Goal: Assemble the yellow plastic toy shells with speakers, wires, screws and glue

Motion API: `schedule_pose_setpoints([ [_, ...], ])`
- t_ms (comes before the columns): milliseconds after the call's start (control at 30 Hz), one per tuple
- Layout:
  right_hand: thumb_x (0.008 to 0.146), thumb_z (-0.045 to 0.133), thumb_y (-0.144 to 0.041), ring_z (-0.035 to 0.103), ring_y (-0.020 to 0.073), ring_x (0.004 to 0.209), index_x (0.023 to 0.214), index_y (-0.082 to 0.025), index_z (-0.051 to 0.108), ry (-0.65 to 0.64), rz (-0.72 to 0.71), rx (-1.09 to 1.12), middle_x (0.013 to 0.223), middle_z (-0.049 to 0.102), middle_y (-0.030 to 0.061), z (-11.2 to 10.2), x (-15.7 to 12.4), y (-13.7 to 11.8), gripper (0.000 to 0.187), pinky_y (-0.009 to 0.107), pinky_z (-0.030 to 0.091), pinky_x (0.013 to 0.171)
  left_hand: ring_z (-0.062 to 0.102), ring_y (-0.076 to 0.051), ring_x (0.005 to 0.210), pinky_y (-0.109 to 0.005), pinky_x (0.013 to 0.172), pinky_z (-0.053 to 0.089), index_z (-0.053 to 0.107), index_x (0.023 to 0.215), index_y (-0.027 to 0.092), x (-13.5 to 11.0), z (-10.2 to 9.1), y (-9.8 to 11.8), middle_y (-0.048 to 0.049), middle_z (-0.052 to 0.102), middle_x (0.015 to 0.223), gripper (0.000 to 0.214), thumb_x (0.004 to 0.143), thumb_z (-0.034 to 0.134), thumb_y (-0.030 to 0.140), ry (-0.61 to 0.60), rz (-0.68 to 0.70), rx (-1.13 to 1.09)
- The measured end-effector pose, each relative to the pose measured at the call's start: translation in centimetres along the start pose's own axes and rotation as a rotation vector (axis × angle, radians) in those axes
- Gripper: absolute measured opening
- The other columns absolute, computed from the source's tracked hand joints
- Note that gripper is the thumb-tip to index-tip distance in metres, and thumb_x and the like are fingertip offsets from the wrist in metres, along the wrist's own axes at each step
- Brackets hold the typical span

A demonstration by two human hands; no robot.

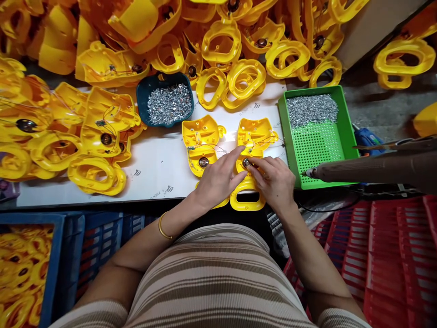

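Two yellow plastic shell halves lie side by side before me, each with an oval ring handle toward my body. My right hand [275, 180] is closed, fingertips pinched at a small round speaker [246, 162] in the right shell [256, 130]. Thin wires and a small circuit board show inside that shell. My left hand [220, 177] is open, its fingers stretched toward the right shell and its thumb apart. It covers part of the left shell [202, 130], where another round speaker [204, 162] sits with wires beside it.
A dark teal bin [143, 107] holds small shiny metal parts. On the right, a green basket [284, 136] contains screws, with a powered screwdriver [362, 171] reaching over it. Yellow shells [109, 118] pile up behind and left. Blue [59, 255] and red crates [385, 255] flank me.
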State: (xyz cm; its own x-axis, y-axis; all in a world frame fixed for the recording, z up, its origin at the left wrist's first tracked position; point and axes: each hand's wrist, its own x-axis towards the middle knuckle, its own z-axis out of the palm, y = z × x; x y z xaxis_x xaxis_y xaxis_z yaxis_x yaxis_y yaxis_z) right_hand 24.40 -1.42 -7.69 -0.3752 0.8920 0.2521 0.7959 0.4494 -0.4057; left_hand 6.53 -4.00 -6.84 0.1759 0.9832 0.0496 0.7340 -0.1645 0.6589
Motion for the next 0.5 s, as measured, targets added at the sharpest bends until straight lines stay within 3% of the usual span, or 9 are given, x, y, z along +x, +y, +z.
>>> schedule_pose_setpoints([
  [167, 0.094, 0.057, -0.038, 0.056, 0.0192, 0.076, 0.108, -0.023, 0.074, 0.005, -0.02, -0.024, 0.094, 0.076, 0.0033, 0.1, 0.2, 0.0, 0.026, 0.032, 0.041, 0.065, 0.07, -0.02, 0.091, -0.03, 0.079, 0.054, 0.036, 0.144, 0.015, 0.3, -0.1, 0.3, -0.0097, 0.07, 0.114, 0.058, 0.092, 0.06, 0.024, -0.035, -0.006, 0.048],
  [333, 0.094, 0.057, -0.037, 0.057, 0.0205, 0.078, 0.109, -0.023, 0.074, -0.062, -0.06, 0.03, 0.091, 0.075, 0.0053, 0.1, 0.4, 0.6, 0.026, 0.033, 0.043, 0.068, 0.068, -0.026, 0.096, -0.033, 0.078, 0.052, 0.04, 0.144, 0.013, 1.3, -0.3, 1.0, -0.0132, 0.068, 0.113, 0.056, 0.094, 0.057, 0.029, -0.062, -0.061, 0.244],
  [433, 0.095, 0.056, -0.034, 0.059, 0.0193, 0.081, 0.109, -0.021, 0.073, -0.043, -0.041, 0.073, 0.092, 0.07, 0.008, 0.1, 0.3, 0.6, 0.026, 0.031, 0.046, 0.07, 0.067, -0.027, 0.097, -0.032, 0.075, 0.052, 0.042, 0.143, 0.012, 1.8, -0.5, 1.4, -0.0137, 0.067, 0.113, 0.056, 0.093, 0.059, 0.03, -0.107, -0.078, 0.312],
  [500, 0.095, 0.054, -0.033, 0.058, 0.0174, 0.078, 0.106, -0.02, 0.074, -0.017, -0.009, 0.05, 0.091, 0.065, 0.0086, 0.0, 0.3, 0.4, 0.026, 0.028, 0.044, 0.063, 0.067, -0.027, 0.098, -0.032, 0.075, 0.052, 0.041, 0.145, 0.012, 2.0, -0.6, 1.4, -0.0135, 0.067, 0.112, 0.059, 0.092, 0.061, 0.031, -0.12, -0.07, 0.334],
])
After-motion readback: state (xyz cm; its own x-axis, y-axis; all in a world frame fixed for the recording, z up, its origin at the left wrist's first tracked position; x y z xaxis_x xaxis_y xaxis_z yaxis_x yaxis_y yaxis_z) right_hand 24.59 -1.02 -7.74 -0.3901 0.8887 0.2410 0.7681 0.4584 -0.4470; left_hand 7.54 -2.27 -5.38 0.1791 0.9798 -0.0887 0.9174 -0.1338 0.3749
